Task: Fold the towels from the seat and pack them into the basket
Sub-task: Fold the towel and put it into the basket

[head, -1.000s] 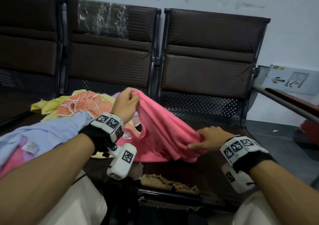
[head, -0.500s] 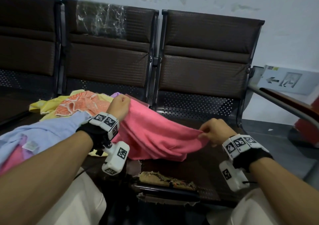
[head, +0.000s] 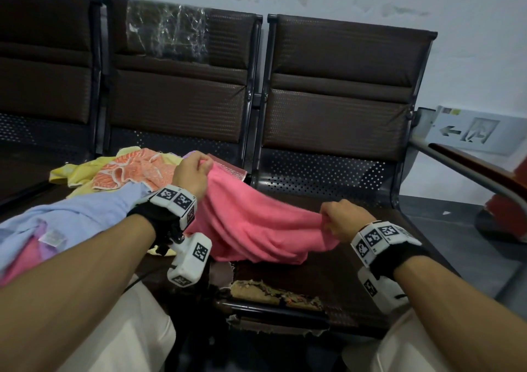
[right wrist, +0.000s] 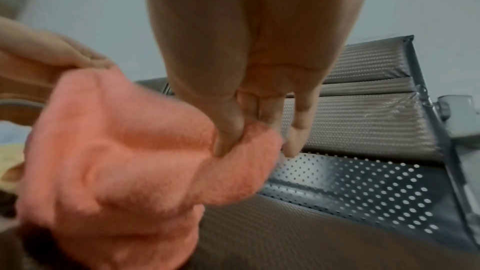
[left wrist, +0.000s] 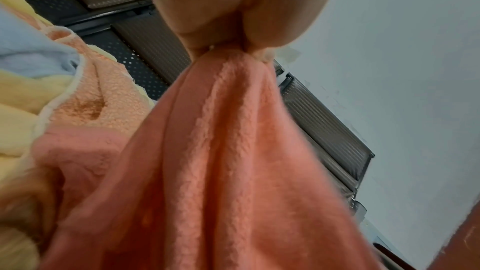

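Dark brown waiting-room seats [head: 328, 246] w/ perforated metal backs stand against a scuffed pale wall; the front edge of the near seat pad is torn. Left hand [head: 190, 175] pinches one bunched end of the pink towel [head: 256, 223], fingers curled tight round it, and right hand [head: 343, 221] pinches the opposite end btwn thumb and fingertips [right wrist: 228, 141]. Towel hangs btwn them over the seat, sagging in deep creases, its lower folds touching the pad.

To do this step well, prob: work each hand along to a true corner, pull the hands apart till the top edge is taut, then lay it flat on the seat before folding. A bunched grip would likely give a lopsided fold.

Towel looks fluffy, soft, plain pink. Other towels [head: 119, 177] (yellow, orange-patterned, light blue) lie heaped on the seat to the left, unfolded. No basket in view.
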{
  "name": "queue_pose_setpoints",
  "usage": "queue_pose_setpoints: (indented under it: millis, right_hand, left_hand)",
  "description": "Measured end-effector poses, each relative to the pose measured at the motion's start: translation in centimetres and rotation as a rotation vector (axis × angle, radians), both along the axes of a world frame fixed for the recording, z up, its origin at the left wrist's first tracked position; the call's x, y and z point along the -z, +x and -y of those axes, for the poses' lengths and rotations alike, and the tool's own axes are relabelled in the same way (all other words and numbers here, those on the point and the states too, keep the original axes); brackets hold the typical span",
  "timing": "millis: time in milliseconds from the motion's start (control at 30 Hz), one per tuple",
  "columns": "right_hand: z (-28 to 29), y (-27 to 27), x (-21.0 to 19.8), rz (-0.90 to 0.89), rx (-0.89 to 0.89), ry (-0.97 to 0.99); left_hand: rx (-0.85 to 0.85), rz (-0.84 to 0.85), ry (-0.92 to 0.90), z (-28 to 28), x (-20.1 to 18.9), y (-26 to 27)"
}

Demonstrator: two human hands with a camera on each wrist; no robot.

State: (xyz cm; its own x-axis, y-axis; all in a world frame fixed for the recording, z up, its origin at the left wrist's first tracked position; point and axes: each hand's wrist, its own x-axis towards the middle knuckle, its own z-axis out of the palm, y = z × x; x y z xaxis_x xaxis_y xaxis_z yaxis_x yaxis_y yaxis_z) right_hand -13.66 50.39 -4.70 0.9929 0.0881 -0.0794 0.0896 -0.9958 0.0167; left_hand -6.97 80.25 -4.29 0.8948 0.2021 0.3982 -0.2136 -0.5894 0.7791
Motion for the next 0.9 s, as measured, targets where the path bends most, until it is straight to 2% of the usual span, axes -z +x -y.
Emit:
queue_pose_setpoints:
  millis: [67,233,367,467,533,633,700,767,900]
  right_hand:
    - [0.3,-0.1,-0.1,-0.019,0.040,-0.021]
    - [0.6,0.4,-0.5,-0.055,0.122,0.037]
    - [1.7,0.9,-0.4,-0.042,0.232,0.271]
    - [2.3,1.2,-0.6,0.148,0.219,0.545]
    - [2.1,1.5,-1.2,0.268,0.226,0.838]
    - [1.6,1.9,-2.9,0.488,0.226,1.248]
    - [1.7,1.8,-4.5,0.685,0.218,1.333]
    - [1.9,1.6,-6.3,0.822,0.222,1.378]
    - [2.8,1.2,-11.1,1.069,0.202,1.322]
  left_hand:
    - [-0.054,0.048,0.002,-0.5,0.0,-0.1]
    - [-0.032,0.104,0.120,-0.9,0.2,-0.5]
    - [-0.003,0.040,0.161,-0.9,0.4,-1.0]
    - [0.072,0.032,0.145,-0.6,-0.5,-2.1]
    - [0.166,0.016,0.072,0.3,-1.4,-2.9]
    - [0.319,-0.026,-0.184,2.1,-3.0,-3.8]
    - [0.372,-0.023,-0.353,3.1,-4.7,-4.1]
    - [0.350,0.037,-0.456,3.7,-6.8,-3.8]
    - [0.193,0.226,-0.488,2.5,-11.2,-1.8]
